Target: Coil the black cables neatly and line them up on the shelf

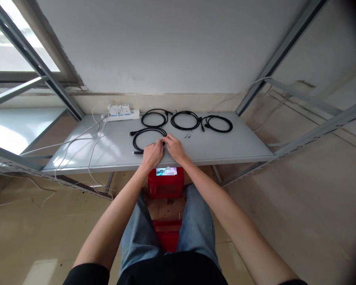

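Observation:
A coiled black cable (135, 140) with a plug at each of its two ends lies near the front edge of the grey shelf (225, 150). At the right side of this coil my left hand (154, 153) is closed, fingertips pinched on it. My right hand (174, 147) meets it there, thumb and fingers also pressed together at the coil. Whatever small piece may sit between the fingertips is too small to make out. Behind lie three more coiled black cables: one at the left (142, 118), a middle one (185, 129) and a right one (230, 126).
Small dark twist ties (188, 135) lie right of my hands. A white power strip (124, 115) with plugs stands at the back left, its white cords trailing over the front edge. Metal uprights (273, 65) flank the shelf. Below is a red stool (166, 190) holding a lit phone (166, 171).

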Demonstrator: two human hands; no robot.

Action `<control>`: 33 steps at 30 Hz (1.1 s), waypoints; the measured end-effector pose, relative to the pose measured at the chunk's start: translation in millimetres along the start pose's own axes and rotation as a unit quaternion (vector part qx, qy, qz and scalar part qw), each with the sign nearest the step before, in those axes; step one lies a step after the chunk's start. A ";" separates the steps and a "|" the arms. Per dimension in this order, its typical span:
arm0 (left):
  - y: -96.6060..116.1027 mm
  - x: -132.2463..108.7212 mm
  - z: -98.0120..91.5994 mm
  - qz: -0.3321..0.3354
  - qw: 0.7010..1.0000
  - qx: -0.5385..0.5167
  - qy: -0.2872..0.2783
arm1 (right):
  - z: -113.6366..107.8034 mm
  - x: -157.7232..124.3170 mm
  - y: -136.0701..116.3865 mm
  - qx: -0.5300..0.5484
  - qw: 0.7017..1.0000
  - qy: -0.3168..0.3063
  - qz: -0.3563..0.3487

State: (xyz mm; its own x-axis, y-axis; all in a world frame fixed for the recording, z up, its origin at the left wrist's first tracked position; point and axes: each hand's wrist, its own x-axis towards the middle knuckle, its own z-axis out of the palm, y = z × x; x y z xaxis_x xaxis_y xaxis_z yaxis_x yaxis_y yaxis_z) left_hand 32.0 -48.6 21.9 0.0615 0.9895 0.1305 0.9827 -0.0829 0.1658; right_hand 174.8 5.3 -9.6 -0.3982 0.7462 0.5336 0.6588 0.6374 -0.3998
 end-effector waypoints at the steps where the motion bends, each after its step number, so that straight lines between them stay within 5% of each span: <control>1: -0.3 0.1 -0.2 -0.005 1.000 -0.002 0.000 | 0.4 -0.1 0.3 0.000 1.000 0.001 -0.001; 14: -8.9 7.5 4.5 -0.079 0.995 -0.056 0.029 | -5.7 -2.8 -7.8 -0.020 0.999 -0.013 -0.025; 33: -10.0 3.0 1.6 -0.034 0.996 -0.076 0.039 | -8.0 -2.3 -8.7 -0.019 0.999 -0.034 -0.032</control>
State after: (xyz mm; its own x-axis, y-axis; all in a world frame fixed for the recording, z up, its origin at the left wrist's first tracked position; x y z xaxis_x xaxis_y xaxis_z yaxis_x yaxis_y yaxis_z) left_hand 22.7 -44.7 19.1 -0.0233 0.9817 0.1891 0.9462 -0.0394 0.3212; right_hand 175.1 -3.5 -1.4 -0.4820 0.7168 0.5039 0.6539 0.6771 -0.3377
